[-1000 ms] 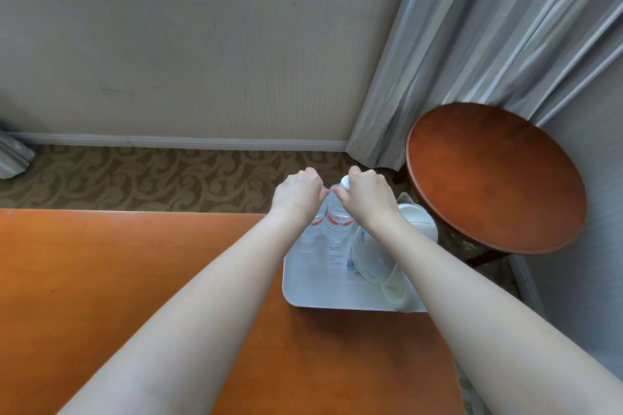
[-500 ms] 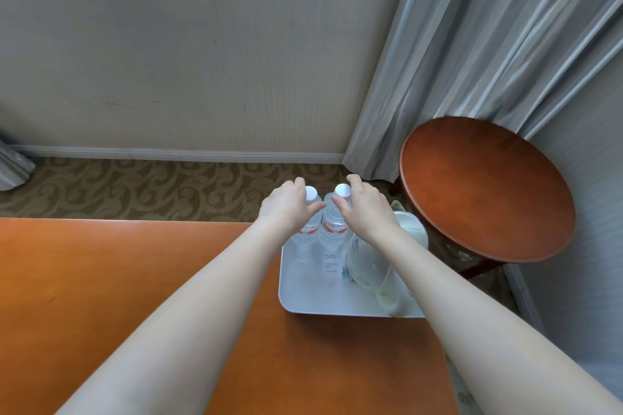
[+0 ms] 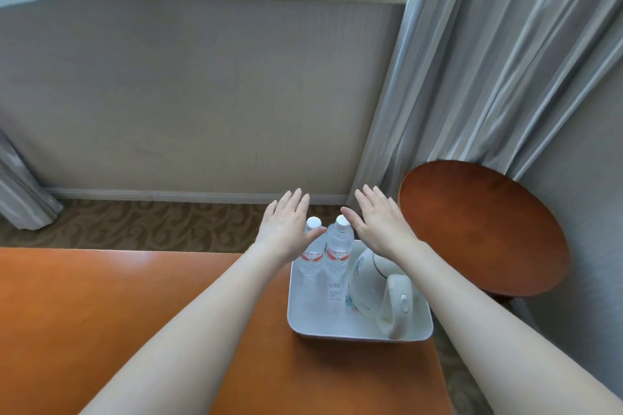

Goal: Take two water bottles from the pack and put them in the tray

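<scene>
Head view: orange bench (image 3: 101, 307) under a window, white tray (image 3: 357, 330) at its right end. Two bottles (image 3: 325, 253) upright in tray's far-left corner, beside kettle (image 3: 374, 283). Left hand (image 3: 286, 224), right hand (image 3: 381, 222) splayed, empty. Lift away straight, avoid clipping caps.
</scene>
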Motion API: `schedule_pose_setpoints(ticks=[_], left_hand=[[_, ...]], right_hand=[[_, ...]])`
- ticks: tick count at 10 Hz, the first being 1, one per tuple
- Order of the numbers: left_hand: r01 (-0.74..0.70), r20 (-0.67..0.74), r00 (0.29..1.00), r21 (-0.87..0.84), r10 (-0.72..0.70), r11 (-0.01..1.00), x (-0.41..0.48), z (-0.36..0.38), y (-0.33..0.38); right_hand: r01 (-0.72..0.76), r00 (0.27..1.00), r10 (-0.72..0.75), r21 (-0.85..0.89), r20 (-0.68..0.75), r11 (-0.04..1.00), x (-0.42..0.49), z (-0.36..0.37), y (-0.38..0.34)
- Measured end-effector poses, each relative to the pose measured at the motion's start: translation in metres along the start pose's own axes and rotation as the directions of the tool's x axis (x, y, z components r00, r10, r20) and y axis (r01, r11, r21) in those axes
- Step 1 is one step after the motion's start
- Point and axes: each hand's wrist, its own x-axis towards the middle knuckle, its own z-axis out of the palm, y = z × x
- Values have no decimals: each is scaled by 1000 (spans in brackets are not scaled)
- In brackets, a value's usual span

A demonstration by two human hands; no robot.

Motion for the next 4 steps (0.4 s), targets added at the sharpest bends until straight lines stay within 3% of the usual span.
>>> schedule_pose_setpoints(ticks=[4], left_hand=[[-75, -355, 931, 41, 85, 996, -21, -180, 55]], right_hand=[[62, 963, -80, -79, -258, 995, -18, -170, -50]])
